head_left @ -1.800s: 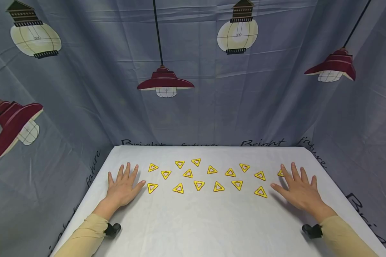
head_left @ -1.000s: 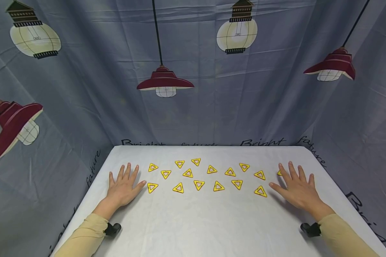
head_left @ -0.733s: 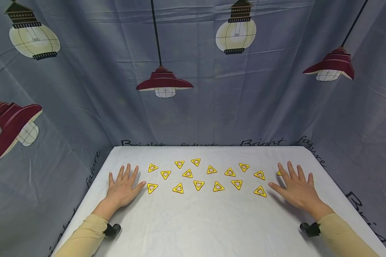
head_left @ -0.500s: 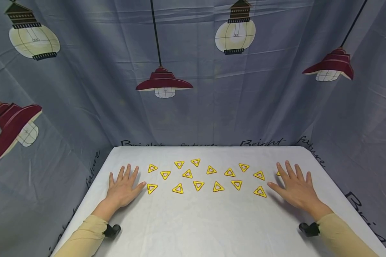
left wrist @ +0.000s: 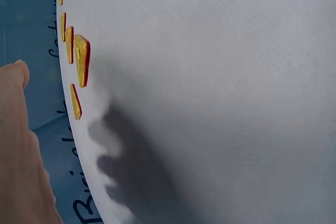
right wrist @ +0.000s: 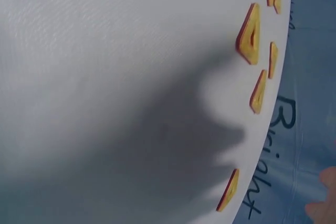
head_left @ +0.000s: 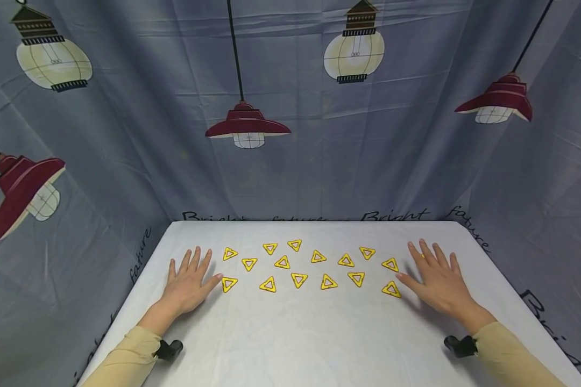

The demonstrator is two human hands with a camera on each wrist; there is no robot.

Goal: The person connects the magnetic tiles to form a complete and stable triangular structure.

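Observation:
My left hand [head_left: 184, 290] hovers over the left side of the white table, fingers straight and spread, holding nothing. Its thumb tip reaches the edge of a yellow triangle [head_left: 229, 284] in the head view. On the right side my right hand [head_left: 438, 282] is likewise spread above the table, with nothing in it. Its thumb points between two yellow triangles, one farther back [head_left: 390, 264] and one nearer [head_left: 391, 289]. A further triangle is almost hidden behind its fingers. In the right wrist view a triangle [right wrist: 228, 190] with a red underside lies beside the hand's shadow.
Several more yellow triangles, such as a middle one [head_left: 299, 280], lie flat and apart across the back half of the white table [head_left: 290, 338]. A grey-blue curtain [head_left: 290, 177] printed with lamps surrounds the table. Each wrist wears a black camera mount.
My right hand has drifted left and slightly away from me, covering more of the rightmost triangle. The left hand has shifted a little to the right. The triangles have stayed in place.

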